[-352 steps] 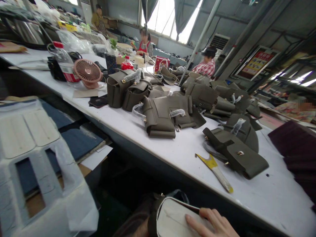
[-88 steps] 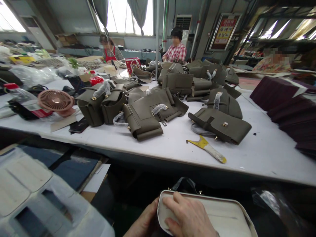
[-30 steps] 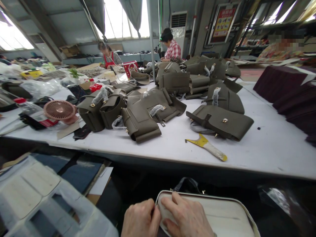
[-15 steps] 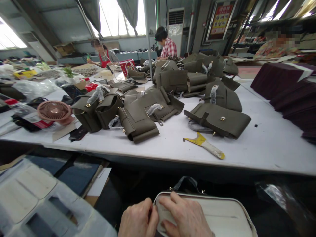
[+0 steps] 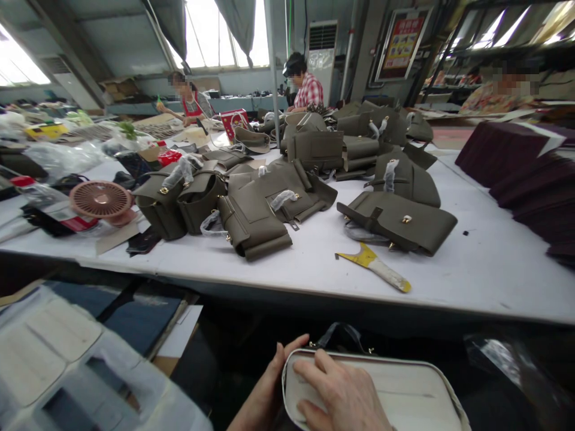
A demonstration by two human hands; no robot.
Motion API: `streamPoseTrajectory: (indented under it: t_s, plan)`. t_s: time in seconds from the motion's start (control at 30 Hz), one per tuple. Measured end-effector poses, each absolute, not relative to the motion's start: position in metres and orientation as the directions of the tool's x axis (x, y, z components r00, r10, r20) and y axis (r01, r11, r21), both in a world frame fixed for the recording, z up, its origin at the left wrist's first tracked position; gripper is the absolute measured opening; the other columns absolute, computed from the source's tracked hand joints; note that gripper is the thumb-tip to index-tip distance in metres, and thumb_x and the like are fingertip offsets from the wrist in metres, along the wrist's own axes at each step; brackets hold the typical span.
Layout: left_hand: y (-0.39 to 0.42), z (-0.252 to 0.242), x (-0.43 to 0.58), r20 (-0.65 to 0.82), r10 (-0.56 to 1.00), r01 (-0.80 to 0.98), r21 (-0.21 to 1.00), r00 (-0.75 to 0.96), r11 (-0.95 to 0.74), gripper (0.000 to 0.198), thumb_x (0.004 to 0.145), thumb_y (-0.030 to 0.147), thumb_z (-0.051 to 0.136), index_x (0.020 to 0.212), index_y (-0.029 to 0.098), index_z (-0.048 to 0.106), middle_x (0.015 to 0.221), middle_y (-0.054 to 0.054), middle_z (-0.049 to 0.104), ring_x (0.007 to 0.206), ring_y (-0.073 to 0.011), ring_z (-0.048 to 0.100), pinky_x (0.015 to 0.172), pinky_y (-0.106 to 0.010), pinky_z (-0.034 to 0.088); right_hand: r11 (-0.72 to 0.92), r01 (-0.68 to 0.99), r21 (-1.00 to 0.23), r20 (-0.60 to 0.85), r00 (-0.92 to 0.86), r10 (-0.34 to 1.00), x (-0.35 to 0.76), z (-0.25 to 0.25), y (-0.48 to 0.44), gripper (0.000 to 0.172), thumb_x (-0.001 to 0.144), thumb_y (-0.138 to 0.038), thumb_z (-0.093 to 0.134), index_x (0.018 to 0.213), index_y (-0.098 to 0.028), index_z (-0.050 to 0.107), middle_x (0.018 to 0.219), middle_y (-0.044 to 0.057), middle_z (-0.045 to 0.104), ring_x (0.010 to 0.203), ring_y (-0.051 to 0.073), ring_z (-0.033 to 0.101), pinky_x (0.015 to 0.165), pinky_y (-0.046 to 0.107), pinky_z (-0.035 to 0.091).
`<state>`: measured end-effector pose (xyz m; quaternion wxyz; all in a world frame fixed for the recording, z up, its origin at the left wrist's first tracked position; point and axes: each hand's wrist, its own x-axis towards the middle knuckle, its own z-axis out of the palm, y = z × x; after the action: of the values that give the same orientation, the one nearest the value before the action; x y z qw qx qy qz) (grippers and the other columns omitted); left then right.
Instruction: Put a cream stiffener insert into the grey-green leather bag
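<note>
A bag with a pale, flat panel facing up lies at the bottom centre, its wrapped handle on the far side. My right hand rests on the left part of this panel, fingers spread and bent. Against the bag's left end is my left hand, with fingers stretched along the outer side toward the far corner; its palm side is partly hidden. Beyond, on the white table, are several dark olive bags and a yellow and white tool.
A pink fan stands at the table's left. Dark purple stacked pieces rise at the right. A pale plastic frame is at lower left, and clear plastic at lower right. People sit beyond the table.
My left hand has gone from a closed pinch at the bag's left edge to stretched fingers along its outer side. My right hand has stayed on the panel, shifting only slightly.
</note>
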<state>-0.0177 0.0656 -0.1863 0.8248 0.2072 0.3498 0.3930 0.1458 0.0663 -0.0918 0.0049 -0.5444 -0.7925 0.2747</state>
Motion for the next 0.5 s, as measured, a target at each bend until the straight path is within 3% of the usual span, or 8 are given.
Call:
streamPoseTrajectory:
  t_s: [0.03,0.1,0.17,0.23,0.33,0.43,0.5]
  plan:
    - [0.066,-0.184,-0.016,-0.395,0.795,-0.491,0.633,0.461,0.599,0.07,0.091,0.069,0.038,0.139,0.019,0.048,0.135,-0.013,0.057,0.13,-0.0311,0.047,0.113,-0.044,0.029,0.256,0.862,-0.437,-0.293,-0.405,0.866,0.146,-0.093,0.066,0.041,0.077,-0.028,0.055,0.115,-0.042,0.056,0.106,-0.002,0.065,0.092,0.026,0.069,0.065,0.031,0.042]
    - [0.068,-0.175,-0.02,-0.349,0.853,-0.375,0.786,0.389,0.492,0.067,0.088,0.07,0.044,0.128,0.018,0.057,0.124,-0.012,0.063,0.118,-0.0318,0.056,0.105,-0.042,0.038,0.252,0.87,-0.424,-0.304,-0.399,0.865,0.145,-0.095,0.066,0.041,0.076,-0.028,0.056,0.115,-0.041,0.056,0.106,-0.002,0.065,0.093,0.026,0.068,0.064,0.03,0.041]
    - [0.07,-0.16,-0.03,-0.264,0.904,-0.122,0.94,0.337,0.32,0.061,0.083,0.068,0.056,0.118,0.019,0.063,0.118,-0.01,0.066,0.111,-0.0309,0.059,0.095,-0.037,0.044,0.25,0.878,-0.409,-0.309,-0.391,0.867,0.144,-0.096,0.065,0.041,0.074,-0.026,0.057,0.112,-0.041,0.056,0.106,-0.003,0.065,0.093,0.026,0.069,0.063,0.03,0.041]
    - [0.072,-0.138,-0.04,-0.221,0.899,0.172,0.971,0.377,0.166,0.049,0.082,0.057,0.065,0.115,0.021,0.063,0.113,-0.008,0.067,0.105,-0.0282,0.061,0.09,-0.033,0.045,0.246,0.882,-0.402,-0.299,-0.38,0.875,0.143,-0.097,0.064,0.04,0.074,-0.024,0.056,0.111,-0.04,0.057,0.106,-0.003,0.065,0.091,0.025,0.069,0.061,0.029,0.039]
    - [0.071,-0.107,-0.044,-0.264,0.906,0.607,0.795,0.332,0.009,0.022,0.088,0.039,0.057,0.092,0.019,0.066,0.091,-0.006,0.068,0.084,-0.0226,0.063,0.074,-0.03,0.043,0.25,0.866,-0.433,-0.272,-0.39,0.879,0.143,-0.096,0.063,0.04,0.075,-0.024,0.053,0.111,-0.04,0.057,0.104,-0.002,0.064,0.089,0.024,0.068,0.062,0.03,0.039]
    - [0.068,-0.092,-0.037,-0.32,0.905,0.856,0.509,0.281,-0.086,0.032,0.094,0.034,0.039,0.073,0.019,0.058,0.076,-0.008,0.066,0.07,-0.0244,0.064,0.061,-0.033,0.032,0.246,0.845,-0.474,-0.265,-0.403,0.876,0.145,-0.094,0.062,0.044,0.074,-0.025,0.054,0.114,-0.042,0.055,0.106,-0.003,0.064,0.092,0.025,0.068,0.066,0.032,0.041]
    - [0.067,-0.091,-0.032,-0.353,0.887,0.901,0.411,0.296,-0.137,0.035,0.096,0.029,0.032,0.073,0.019,0.056,0.079,-0.009,0.069,0.074,-0.0275,0.066,0.06,-0.034,0.028,0.233,0.836,-0.496,-0.26,-0.399,0.88,0.147,-0.092,0.062,0.045,0.074,-0.026,0.054,0.116,-0.043,0.054,0.108,-0.003,0.063,0.093,0.026,0.067,0.069,0.034,0.043]
